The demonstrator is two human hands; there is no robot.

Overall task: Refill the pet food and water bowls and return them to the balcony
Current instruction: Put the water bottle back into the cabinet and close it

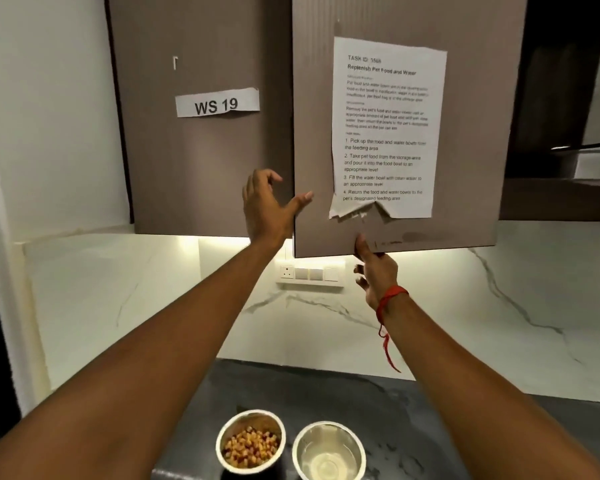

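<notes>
The right cabinet door [395, 133] is taken as the landmark. Its bottom edge is pinched by the right hand [374, 271], thumb on the front face and fingers curled beneath; a red thread [387, 313] is tied at that wrist. At the door's left edge the left hand [267, 206] is held spread wide, fingers apart, gripping nothing; whether the edge is touched cannot be told. A printed task sheet [387, 126], torn along its lower edge, is taped to the door, and a label reading "WS 19" [217, 103] is stuck on the left-hand door [201, 161]. Well below the door, on the dark countertop [378, 400], the food bowl [250, 439] with kibble and the water bowl [329, 450] are set side by side, just apart, near the front edge. Open room is left between door and counter, where a switch panel [310, 273] is seen on the marble wall.
</notes>
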